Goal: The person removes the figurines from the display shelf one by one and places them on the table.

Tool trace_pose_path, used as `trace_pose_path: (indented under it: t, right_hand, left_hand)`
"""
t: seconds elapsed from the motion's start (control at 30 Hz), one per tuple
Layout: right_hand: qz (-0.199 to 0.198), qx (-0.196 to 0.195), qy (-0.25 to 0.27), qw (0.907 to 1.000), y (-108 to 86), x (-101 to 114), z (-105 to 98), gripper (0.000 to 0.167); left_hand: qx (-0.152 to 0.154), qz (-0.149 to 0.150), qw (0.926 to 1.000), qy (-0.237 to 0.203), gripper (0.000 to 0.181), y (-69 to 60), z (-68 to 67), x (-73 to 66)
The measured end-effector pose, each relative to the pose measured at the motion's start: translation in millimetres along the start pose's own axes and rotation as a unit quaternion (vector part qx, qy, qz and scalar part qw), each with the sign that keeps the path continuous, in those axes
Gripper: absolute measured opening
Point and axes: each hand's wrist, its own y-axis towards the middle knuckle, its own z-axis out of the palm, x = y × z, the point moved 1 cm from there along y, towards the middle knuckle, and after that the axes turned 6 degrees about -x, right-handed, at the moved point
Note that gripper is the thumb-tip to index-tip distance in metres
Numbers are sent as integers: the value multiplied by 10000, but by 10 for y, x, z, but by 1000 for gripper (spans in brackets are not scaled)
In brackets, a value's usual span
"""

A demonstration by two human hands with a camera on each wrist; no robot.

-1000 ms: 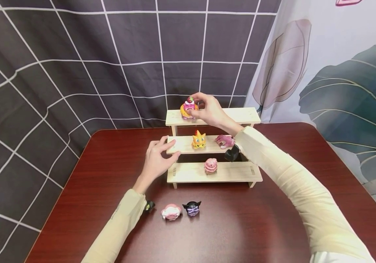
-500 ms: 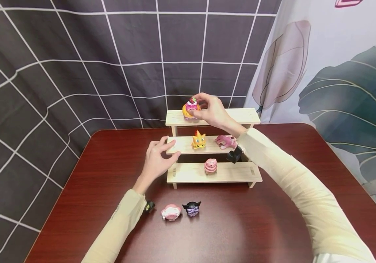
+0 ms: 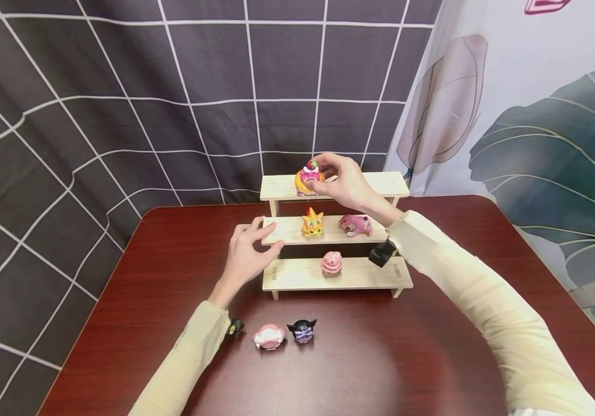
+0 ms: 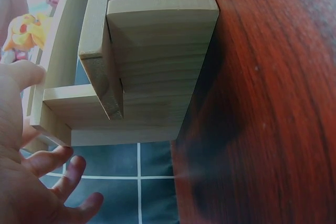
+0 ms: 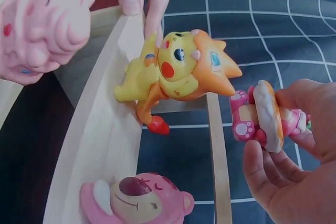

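Note:
My right hand [image 3: 346,184] pinches a toy figurine [image 3: 309,177], a pink bear in an orange ring with a strawberry on top, at the top shelf of the wooden stand [image 3: 336,280]. The right wrist view shows this figurine [image 5: 265,116] sideways between thumb and fingers, its pink paw feet towards the stand. My left hand [image 3: 248,251] grips the left end of the middle shelf, thumb at the front edge and a finger on top. That shelf carries a yellow-orange figurine [image 3: 312,222] and a lying pink bear figurine [image 3: 356,225].
A pink figurine [image 3: 331,263] sits on the bottom shelf. In front of the stand, a white-and-pink figurine [image 3: 269,337] and a black-and-purple figurine [image 3: 303,331] stand on the dark red table [image 3: 173,277]. A dark checked curtain [image 3: 214,63] hangs behind.
My right hand has shifted the strawberry-topped figurine a little to the right along the top shelf. The left hand keeps its hold on the middle shelf.

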Motion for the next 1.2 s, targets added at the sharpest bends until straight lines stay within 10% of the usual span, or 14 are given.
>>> trace_pose_path:
  t: [1.2]
  right_hand:
    - [-100,-11,343,9994,-469,168,-230,36]
  left_hand:
    - [-69,48,10000,-15,45,-2,17,25]
